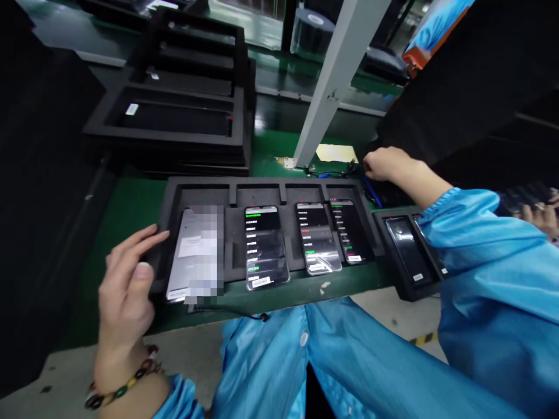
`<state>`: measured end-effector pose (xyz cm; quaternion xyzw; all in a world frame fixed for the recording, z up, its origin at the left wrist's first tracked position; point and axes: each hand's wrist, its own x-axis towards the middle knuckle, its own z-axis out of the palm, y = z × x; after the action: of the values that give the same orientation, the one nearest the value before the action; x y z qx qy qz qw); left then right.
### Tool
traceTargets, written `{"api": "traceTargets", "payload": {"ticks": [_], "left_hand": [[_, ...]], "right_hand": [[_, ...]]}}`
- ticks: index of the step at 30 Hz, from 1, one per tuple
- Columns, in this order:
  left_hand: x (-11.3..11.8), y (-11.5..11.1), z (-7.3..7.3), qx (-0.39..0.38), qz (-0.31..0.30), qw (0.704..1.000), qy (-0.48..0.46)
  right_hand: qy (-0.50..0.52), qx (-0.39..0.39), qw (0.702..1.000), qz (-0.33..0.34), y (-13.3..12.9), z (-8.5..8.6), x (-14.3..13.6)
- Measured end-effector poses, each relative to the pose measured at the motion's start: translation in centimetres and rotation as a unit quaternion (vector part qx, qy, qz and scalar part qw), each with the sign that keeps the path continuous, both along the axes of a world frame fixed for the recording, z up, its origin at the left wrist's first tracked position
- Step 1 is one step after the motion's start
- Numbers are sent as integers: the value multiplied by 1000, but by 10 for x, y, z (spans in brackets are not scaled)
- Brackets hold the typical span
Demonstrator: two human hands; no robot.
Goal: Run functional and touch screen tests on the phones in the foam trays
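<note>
A black foam tray lies on the green table with several phones in it. The leftmost phone has a light screen, partly pixelated; the dark-screened phones to its right show lists of text. My left hand, wearing a bead bracelet, is beside the tray's left end, fingers apart and holding nothing. Beyond the tray's far right corner is my right hand, next to black cables and a blue pen-like item. Its fingers are bent, and their tips are hidden.
Stacked black trays stand at the back left. A grey post rises behind the main tray, near a yellow paper. Another phone tray sits at the right edge. Another person's hand shows at far right.
</note>
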<state>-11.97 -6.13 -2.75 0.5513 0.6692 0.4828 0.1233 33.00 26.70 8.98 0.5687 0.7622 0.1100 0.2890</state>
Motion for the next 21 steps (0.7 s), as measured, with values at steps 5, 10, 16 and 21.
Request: {"api": "traceTargets", "payload": {"ticks": [5, 10, 16, 21], "left_hand": [[-1, 2, 2, -9, -23, 999, 23], [-3, 2, 1, -13, -26, 999, 36], [-4, 1, 0, -14, -30, 998, 50], [-5, 2, -1, -17, -31, 998, 55]], "right_hand": [[-27, 10, 1000, 8, -15, -33, 11], [-38, 29, 998, -50, -9, -50, 4], [-38, 21, 994, -103, -6, -54, -7], [5, 4, 994, -113, -17, -32, -10]]}}
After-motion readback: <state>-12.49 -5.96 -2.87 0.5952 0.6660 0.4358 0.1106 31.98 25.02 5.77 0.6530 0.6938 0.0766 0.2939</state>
